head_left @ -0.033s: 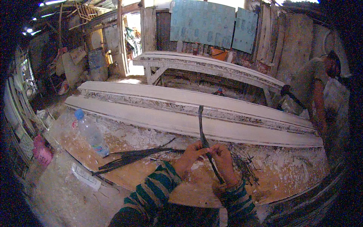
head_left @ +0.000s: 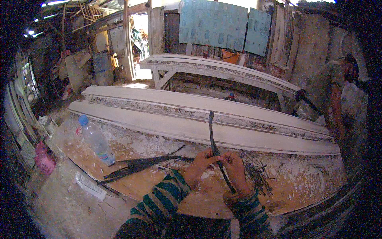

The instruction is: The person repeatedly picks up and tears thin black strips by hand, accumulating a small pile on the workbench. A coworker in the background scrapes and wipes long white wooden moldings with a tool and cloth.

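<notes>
Both of my hands pinch one thin dark strip (head_left: pixel 211 131) over a plaster-spattered workbench (head_left: pixel 119 179). My left hand (head_left: pixel 201 163) grips it from the left and my right hand (head_left: pixel 235 169) from the right, fingertips almost touching. The strip stands up and away from me, and its lower end slants down past my right wrist. A bundle of similar long dark strips (head_left: pixel 139 165) lies on the bench to the left of my left hand. A loose heap of short dark strip pieces (head_left: pixel 258 172) lies just right of my right hand.
A clear plastic bottle with a blue cap (head_left: pixel 95 141) lies at the bench's left. Long white plaster mouldings (head_left: pixel 191 119) run across behind my hands, with another bench (head_left: pixel 215 67) beyond. A person (head_left: pixel 338 91) stands at the right. A pink object (head_left: pixel 41 161) sits at the far left.
</notes>
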Demonstrator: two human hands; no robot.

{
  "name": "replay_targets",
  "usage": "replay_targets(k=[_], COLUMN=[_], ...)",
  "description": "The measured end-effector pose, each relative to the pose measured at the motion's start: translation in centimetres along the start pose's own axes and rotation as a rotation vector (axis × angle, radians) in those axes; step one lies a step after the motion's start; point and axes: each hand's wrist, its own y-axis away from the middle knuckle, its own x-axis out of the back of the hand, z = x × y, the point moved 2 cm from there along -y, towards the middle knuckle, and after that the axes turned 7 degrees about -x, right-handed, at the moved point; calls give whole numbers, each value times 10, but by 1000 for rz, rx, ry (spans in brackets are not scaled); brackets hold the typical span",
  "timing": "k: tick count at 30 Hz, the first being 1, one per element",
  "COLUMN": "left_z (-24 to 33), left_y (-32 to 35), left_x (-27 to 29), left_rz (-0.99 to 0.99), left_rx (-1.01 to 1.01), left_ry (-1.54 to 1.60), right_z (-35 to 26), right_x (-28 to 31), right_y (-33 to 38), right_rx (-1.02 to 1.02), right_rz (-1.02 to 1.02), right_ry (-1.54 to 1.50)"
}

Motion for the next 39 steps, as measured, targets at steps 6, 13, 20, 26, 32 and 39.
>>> replay_targets(k=[6,13,20,26,32,39], left_z=[-6,-17,-26,-11,5,-8], left_y=[-6,-10,-17,-6,1,-4], left_x=[7,12,18,10,3,6], left_rz=[-26,-27,67,80,71,19], left_rx=[-32,-99,-44,-5,10,-60], left_ry=[-109,8,36,103,188,26], right_z=[-10,0,5,20,33,30], right_x=[-2,2,10,13,14,11], right_y=[5,3,-2,-9,-14,-12], right_rx=[149,178,265,19,-31,-65], right_rz=[52,119,171,82,27,29], right_ry=[169,259,249,-56,-173,-223])
